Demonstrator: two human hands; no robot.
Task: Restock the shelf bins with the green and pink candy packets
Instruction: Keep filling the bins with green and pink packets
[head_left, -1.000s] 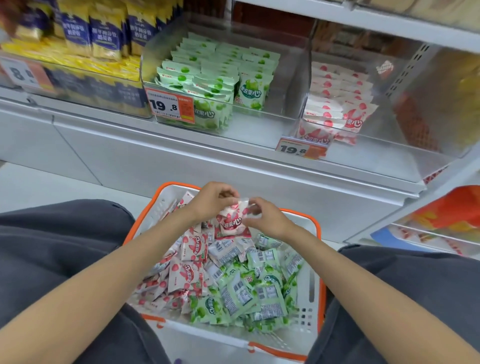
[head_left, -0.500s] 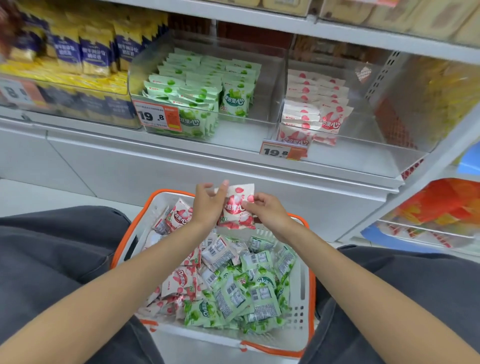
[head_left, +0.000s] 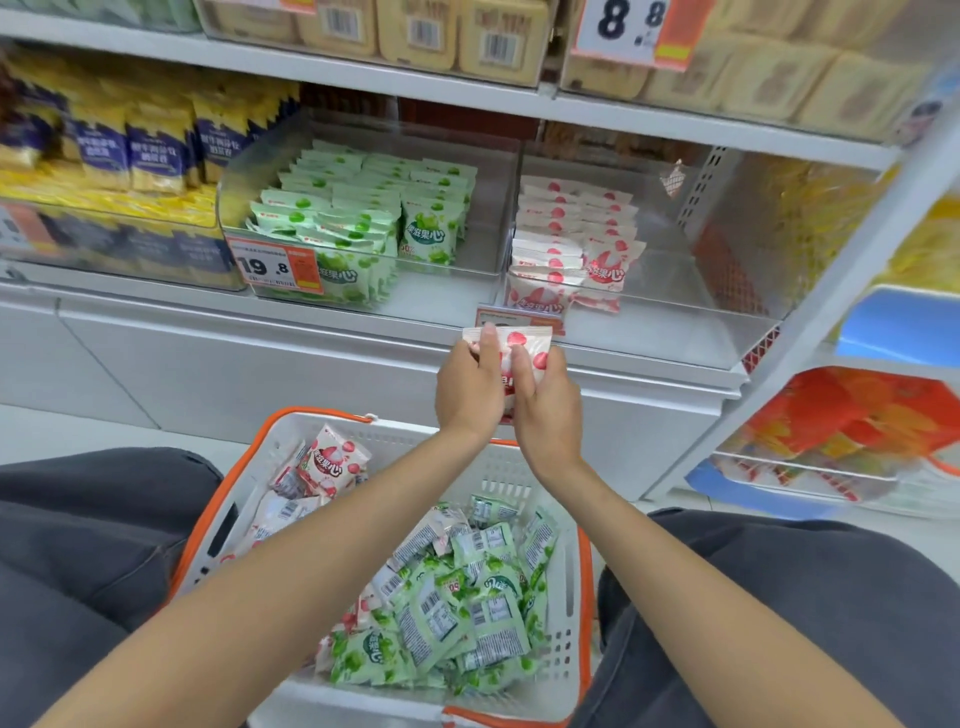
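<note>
Pink candy packet (head_left: 524, 344): held upright just below the pink bin (head_left: 675, 332), above the basket (head_left: 569, 613).
Left hand (head_left: 467, 387): curled round the packet's left side.
Right hand (head_left: 546, 410): wrapped round its right side.
Risk: the packet may be snagged on the bin's clear front wall or the price tag (head_left: 511, 315) and dropped.

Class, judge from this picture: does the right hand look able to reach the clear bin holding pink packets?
Probably yes. The right hand, gripping a pink packet with the left hand, is just below the bin; nothing stands between, and bare floor shows beside its stacked packets.
</note>
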